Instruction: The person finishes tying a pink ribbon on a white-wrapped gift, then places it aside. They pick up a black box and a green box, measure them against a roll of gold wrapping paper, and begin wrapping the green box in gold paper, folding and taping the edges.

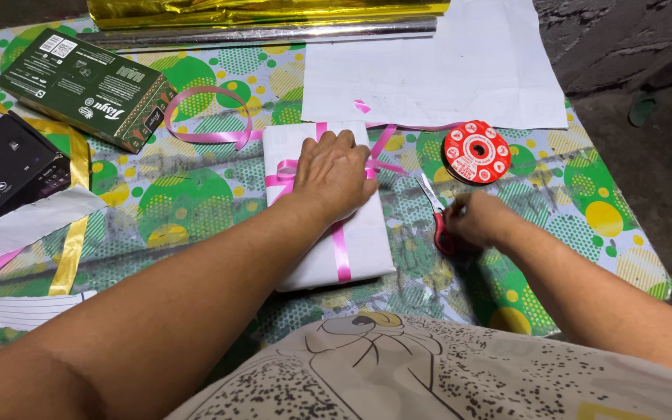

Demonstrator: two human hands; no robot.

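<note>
My left hand point(336, 173) presses flat on a box wrapped in white paper point(367, 233) and crossed by pink ribbon point(341, 250). It covers the spot where the ribbon crosses. A loose length of the pink ribbon point(205, 117) loops off to the left. To the right of the box, my right hand point(477, 219) is closed around the red handles of a pair of scissors point(432, 199), whose blades point up the table. A red ribbon spool point(476, 152) lies just beyond the scissors.
A green printed box point(87, 85) and a black box point(5, 167) sit at the left. White paper sheet point(437, 66), silver roll point(258, 34) and gold foil roll point(266, 9) lie at the back. Gold ribbon point(71, 233) trails left. The table's right edge point(624, 202) drops to the floor.
</note>
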